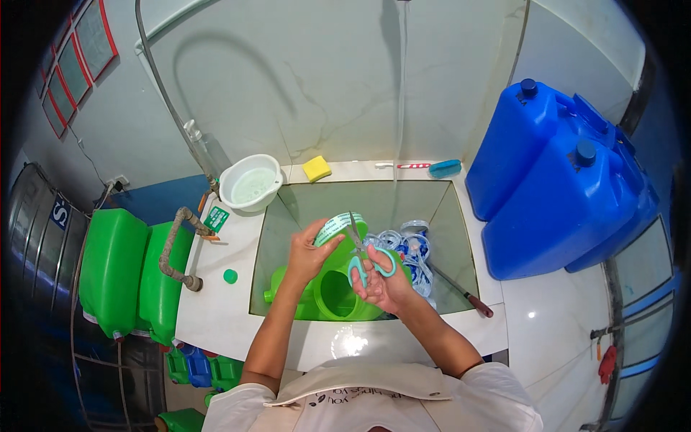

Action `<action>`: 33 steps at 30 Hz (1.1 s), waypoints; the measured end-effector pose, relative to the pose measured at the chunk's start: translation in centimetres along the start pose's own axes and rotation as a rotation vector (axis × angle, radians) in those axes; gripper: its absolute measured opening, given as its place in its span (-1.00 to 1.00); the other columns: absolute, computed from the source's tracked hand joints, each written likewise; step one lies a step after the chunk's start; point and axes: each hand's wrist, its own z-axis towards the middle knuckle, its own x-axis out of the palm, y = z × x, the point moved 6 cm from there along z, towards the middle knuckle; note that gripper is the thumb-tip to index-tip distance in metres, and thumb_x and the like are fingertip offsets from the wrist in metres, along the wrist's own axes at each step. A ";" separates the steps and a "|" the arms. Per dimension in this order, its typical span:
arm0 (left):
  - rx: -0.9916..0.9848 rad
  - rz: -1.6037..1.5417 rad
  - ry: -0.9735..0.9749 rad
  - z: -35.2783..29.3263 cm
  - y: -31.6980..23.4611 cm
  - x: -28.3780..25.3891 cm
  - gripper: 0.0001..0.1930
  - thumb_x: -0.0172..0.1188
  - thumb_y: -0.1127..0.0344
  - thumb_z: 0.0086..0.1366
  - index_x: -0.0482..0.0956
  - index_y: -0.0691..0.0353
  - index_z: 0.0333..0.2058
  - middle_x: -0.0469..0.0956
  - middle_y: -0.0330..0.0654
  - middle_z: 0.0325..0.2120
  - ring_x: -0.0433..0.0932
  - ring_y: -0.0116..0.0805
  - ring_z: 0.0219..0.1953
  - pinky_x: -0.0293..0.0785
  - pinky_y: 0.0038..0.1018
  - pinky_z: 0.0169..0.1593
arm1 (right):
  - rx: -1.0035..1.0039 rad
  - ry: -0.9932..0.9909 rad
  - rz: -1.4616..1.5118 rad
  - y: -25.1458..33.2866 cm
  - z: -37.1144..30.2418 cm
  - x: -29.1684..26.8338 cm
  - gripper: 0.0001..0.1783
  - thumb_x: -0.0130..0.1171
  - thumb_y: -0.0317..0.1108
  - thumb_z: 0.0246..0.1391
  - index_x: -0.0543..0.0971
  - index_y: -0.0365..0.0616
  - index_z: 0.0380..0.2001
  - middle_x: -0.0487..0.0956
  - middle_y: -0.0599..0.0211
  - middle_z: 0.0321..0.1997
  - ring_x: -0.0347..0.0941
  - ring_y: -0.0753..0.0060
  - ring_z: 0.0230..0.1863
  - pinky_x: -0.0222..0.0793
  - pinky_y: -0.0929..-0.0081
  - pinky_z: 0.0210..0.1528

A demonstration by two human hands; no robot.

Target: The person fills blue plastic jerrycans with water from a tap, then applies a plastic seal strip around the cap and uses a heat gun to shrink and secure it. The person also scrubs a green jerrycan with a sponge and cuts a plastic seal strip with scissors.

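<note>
Over the sink (446,302), my left hand (308,253) pinches a curved white strip (332,229) printed in green; I cannot tell whether it is a roll or a single band. My right hand (387,286) grips a pair of scissors (359,243) by their light-blue handles, fingers through the loops. The blades point up and away, close beside the strip's right end. Beneath my hands lies a bright green plastic container (308,306) with a wide round opening. Several clear and blue plastic pieces (412,241) are heaped to its right, partly hidden by my right hand.
A wooden-handled tool (478,304) leans over the sink's right edge. Behind stand a white basin (251,183), a yellow sponge (317,168) and a blue brush (444,168). Water runs from above. Large blue jerrycans (554,209) stand right, green ones (114,270) left, near a bent pipe (168,252).
</note>
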 end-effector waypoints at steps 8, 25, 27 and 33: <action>0.012 0.116 0.124 0.0 0.0 -0.1 -0.71 0.32 0.40 0.02 0.53 0.36 -0.26 0.56 -0.18 -0.46 0.47 -0.55 -0.45 0.41 -0.58 -0.36 | -0.352 -0.302 -0.861 6.1 0.8 -2.3 -0.72 0.19 -0.20 0.01 0.41 -0.19 -0.54 0.47 0.38 -0.63 0.31 0.58 -0.68 0.19 0.65 -0.62; -0.093 0.100 0.348 1.5 0.1 1.0 -0.77 0.29 0.35 0.03 0.51 0.31 -0.33 0.50 -0.21 -0.59 0.41 -0.54 -0.55 0.36 -0.55 -0.43 | -0.770 -0.384 -1.375 10.1 3.0 0.0 -0.74 0.10 -0.59 -0.19 0.39 -0.27 -0.33 0.52 0.09 -0.42 0.50 0.15 -0.37 0.38 0.39 -0.32; -0.087 0.079 0.329 1.5 0.4 1.4 -0.79 0.29 0.36 0.03 0.51 0.31 -0.37 0.48 -0.22 -0.61 0.41 -0.53 -0.56 0.36 -0.54 -0.44 | -0.910 -0.500 -1.337 10.0 2.9 0.1 -0.74 0.11 -0.60 -0.21 0.39 -0.25 -0.33 0.51 0.10 -0.44 0.48 0.18 -0.41 0.38 0.41 -0.32; -0.074 -0.171 0.252 -0.3 3.3 -0.8 -0.73 0.25 0.47 0.06 0.46 0.26 -0.23 0.49 -0.23 -0.37 0.43 -0.53 -0.32 0.36 -0.56 -0.24 | -0.816 -1.093 -1.227 15.2 1.8 -11.3 -0.77 0.13 -0.51 -0.16 0.39 -0.24 -0.35 0.50 0.00 -0.48 0.44 -0.10 -0.40 0.35 0.17 -0.35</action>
